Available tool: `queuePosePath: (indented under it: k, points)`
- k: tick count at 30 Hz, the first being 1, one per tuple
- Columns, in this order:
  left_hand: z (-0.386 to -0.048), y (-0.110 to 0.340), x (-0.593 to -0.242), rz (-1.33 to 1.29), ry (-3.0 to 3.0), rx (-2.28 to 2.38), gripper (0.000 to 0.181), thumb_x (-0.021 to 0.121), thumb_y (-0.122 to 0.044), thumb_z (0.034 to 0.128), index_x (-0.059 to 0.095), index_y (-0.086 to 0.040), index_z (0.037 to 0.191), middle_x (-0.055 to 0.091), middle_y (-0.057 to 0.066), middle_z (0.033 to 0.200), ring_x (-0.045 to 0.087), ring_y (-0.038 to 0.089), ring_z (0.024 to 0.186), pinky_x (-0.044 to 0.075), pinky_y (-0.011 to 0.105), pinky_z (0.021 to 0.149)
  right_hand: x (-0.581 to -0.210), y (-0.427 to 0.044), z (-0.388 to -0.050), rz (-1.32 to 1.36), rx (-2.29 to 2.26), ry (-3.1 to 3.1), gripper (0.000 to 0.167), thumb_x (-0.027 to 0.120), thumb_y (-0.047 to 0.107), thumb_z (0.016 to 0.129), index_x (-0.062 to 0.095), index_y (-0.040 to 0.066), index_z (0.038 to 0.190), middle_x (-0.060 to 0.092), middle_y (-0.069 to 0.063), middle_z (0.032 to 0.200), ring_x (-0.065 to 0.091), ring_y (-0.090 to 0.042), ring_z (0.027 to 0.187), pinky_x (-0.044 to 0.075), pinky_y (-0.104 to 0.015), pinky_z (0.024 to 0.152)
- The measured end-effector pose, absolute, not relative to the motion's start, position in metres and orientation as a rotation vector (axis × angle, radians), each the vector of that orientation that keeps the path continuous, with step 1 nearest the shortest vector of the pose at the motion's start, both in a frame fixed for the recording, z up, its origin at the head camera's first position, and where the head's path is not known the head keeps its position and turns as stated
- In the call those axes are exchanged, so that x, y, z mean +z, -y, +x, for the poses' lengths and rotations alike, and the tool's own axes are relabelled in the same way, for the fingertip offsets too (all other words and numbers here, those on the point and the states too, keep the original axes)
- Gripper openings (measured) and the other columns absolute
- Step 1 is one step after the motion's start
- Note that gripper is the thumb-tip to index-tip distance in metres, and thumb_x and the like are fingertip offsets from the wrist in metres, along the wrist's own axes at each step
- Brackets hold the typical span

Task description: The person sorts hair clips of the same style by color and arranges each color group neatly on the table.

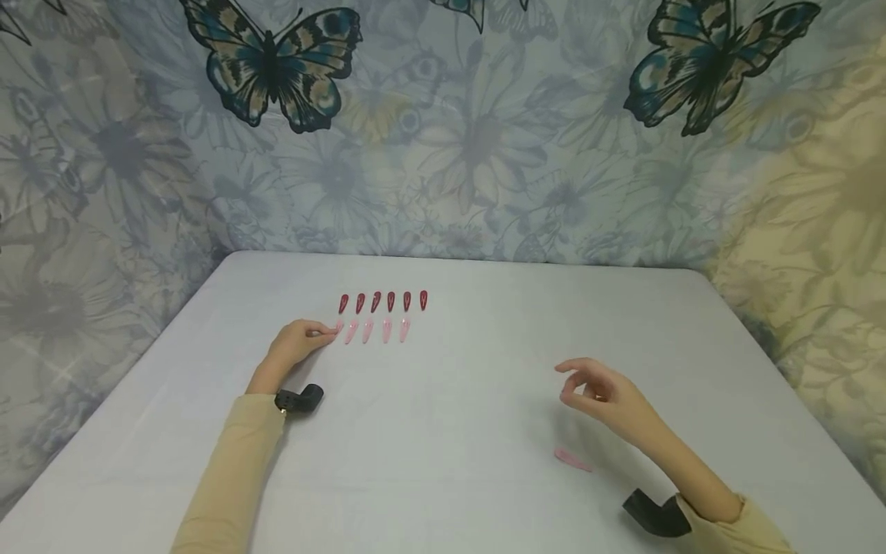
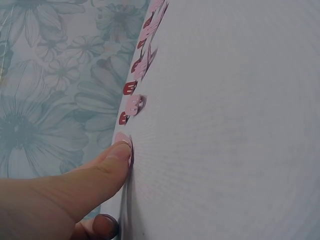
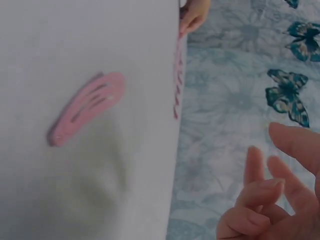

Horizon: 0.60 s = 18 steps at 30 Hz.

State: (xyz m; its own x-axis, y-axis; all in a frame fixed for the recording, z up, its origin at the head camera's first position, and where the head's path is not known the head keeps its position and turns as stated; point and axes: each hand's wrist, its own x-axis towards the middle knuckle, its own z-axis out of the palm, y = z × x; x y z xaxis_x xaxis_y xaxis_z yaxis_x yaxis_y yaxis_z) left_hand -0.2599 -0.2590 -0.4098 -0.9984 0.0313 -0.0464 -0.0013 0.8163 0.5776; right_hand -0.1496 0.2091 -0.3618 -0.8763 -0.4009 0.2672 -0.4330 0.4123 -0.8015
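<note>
At the left end of a row of pink snap hair clips [image 1: 368, 331], my left hand [image 1: 299, 341] pinches the endmost pink hair clip [image 1: 339, 326]. In the left wrist view the thumb covers much of that clip [image 2: 123, 137], and the other fingertips are partly hidden. Just behind the pink row lies a row of dark red hair clips [image 1: 377, 301]. My right hand [image 1: 602, 391] hovers over the right side of the table with loosely bent fingers and nothing between them. Below it, a single pink hair clip [image 1: 573, 460] lies flat, also plain in the right wrist view [image 3: 90, 107].
Both rows lie on a white-covered table [image 1: 450, 431], left of its middle toward the far edge. Behind the table hangs a cloth backdrop [image 1: 484, 154] with flowers and butterflies. Black wrist cameras [image 1: 300, 398] sit at both sleeves.
</note>
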Motion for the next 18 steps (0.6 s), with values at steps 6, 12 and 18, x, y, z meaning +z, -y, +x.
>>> queuePosePath:
  k: [6,12,18]
  points:
    - [-0.259,0.257,-0.409,0.011,-2.95,0.949,0.025,0.062,-0.025,0.0857,0.068,-0.004,0.1,0.051,0.024,0.118,0.044,0.039,0.108,0.033,0.051,0.088,-0.371,-0.222,-0.133,0.669,1.54,2.533,0.039,0.066,-0.002,0.078,0.051,0.007,0.113,0.059,-0.006,0.078,0.037,-0.01,0.048,0.032,-0.028,0.041]
    - [-0.259,0.256,-0.411,0.034,-2.966,0.961,0.025,0.062,-0.024,0.0853,0.068,-0.002,0.097,0.054,0.024,0.113,0.048,0.036,0.098,0.037,0.048,0.083,-0.385,-0.229,-0.123,0.681,1.444,2.598,0.037,0.07,-0.002,0.074,0.052,0.006,0.105,0.058,0.003,0.073,0.037,-0.009,0.048,0.032,-0.025,0.039]
    - [-0.258,0.257,-0.411,0.028,-2.959,0.936,0.027,0.061,-0.025,0.0861,0.067,-0.002,0.099,0.052,0.025,0.116,0.046,0.039,0.105,0.036,0.05,0.086,-0.397,-0.231,-0.121,0.756,1.42,2.719,0.032,0.073,0.003,0.072,0.053,0.007,0.097,0.056,0.006,0.071,0.037,-0.005,0.048,0.033,-0.022,0.04]
